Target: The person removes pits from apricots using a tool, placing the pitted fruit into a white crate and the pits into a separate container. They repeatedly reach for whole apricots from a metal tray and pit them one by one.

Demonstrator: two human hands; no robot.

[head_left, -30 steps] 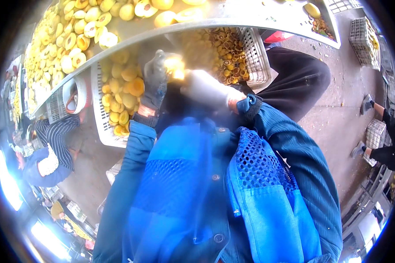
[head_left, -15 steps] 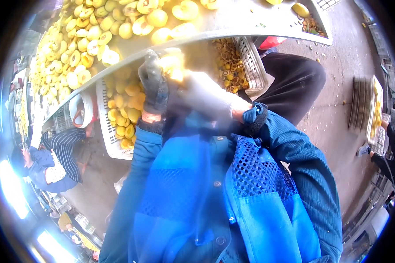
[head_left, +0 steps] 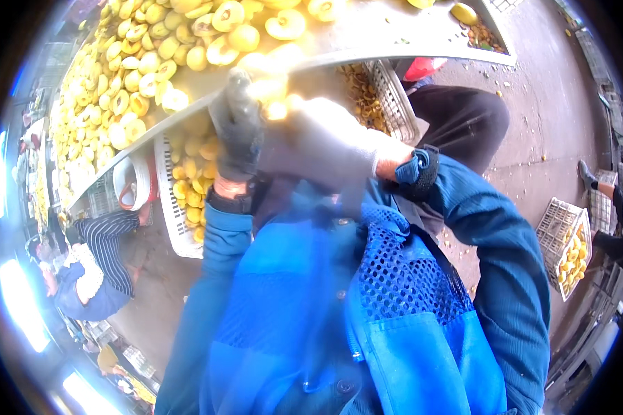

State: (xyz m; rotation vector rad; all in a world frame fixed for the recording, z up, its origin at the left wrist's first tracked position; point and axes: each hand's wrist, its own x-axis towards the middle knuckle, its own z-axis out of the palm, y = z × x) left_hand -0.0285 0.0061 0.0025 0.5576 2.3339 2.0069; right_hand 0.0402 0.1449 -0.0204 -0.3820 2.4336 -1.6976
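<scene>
My left hand [head_left: 238,131], in a dark grey glove, is closed around a yellow fruit [head_left: 273,93] just below the table's near edge. Glare washes out most of that fruit. Beside it my right hand [head_left: 332,128], in a white glove, comes in from the right and looks closed. Its fingertips, and whatever they hold, are lost in the bright haze. On the metal table [head_left: 408,50] beyond my hands lies a heap of halved yellow fruit [head_left: 135,66], some with hollow centres. Below my left hand stands a white crate [head_left: 176,225] holding yellow fruit pieces.
Another white crate [head_left: 393,104], with brownish scraps beside it, stands under the table near dark-trousered legs [head_left: 464,121]. A white bucket [head_left: 131,181] is at the left, near a seated person in striped trousers [head_left: 107,249]. A fruit-filled crate [head_left: 566,245] is at right, near another person's legs.
The crate at far right has shifted nearer and now shows the fruit inside. My hands stay together at the fruit, with my right wrist slightly farther right. The whole view has shifted a little.
</scene>
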